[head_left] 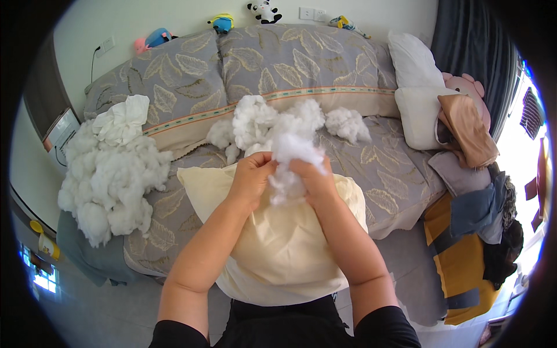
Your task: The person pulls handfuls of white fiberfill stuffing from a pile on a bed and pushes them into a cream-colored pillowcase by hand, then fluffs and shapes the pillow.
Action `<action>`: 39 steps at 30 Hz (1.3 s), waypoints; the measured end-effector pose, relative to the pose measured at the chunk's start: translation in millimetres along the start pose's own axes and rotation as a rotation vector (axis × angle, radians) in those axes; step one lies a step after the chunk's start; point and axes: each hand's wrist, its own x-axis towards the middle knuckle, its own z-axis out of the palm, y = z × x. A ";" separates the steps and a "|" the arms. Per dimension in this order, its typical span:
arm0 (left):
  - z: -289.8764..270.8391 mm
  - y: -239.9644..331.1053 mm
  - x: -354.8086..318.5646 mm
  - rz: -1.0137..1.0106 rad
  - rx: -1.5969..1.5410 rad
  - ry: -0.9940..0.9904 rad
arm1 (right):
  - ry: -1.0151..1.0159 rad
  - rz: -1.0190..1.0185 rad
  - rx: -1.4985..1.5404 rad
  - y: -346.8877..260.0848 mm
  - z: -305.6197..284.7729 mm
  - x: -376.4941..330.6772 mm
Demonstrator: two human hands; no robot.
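Note:
Between my two hands is a loose tuft of white fiber stuffing (293, 152), pulled thin at its lower end. My left hand (253, 174) pinches its left side, thumb and fingers pressed together. On the other side my right hand (315, 175) closes on the same tuft, its fingertips partly hidden in the fluff. Below both hands a cream fabric cover (284, 249) lies across my lap and the sofa's front edge, bulging as if partly filled. Its opening cannot be made out. Just beyond the hands sit more clumps of stuffing (255, 122) on the seat.
A big heap of stuffing (110, 180) covers the left end of the grey leaf-patterned sofa (386, 168). White pillows (418, 113) and a brown cloth (464, 124) lean at the right end. Clothes (476, 209) hang over a yellow piece (458, 261) at right. Plush toys (264, 11) line the sofa back.

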 end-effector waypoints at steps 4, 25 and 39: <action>-9.3 14.1 1.3 0.064 -0.050 0.126 | 0.204 -0.014 0.155 8.8 -25.4 15.2; -24.4 19.4 14.2 0.204 -0.106 0.118 | 0.300 0.022 0.202 2.6 -30.6 17.4; -27.7 12.3 13.9 0.083 -0.081 0.040 | 0.163 0.035 -0.066 -10.4 -15.9 4.7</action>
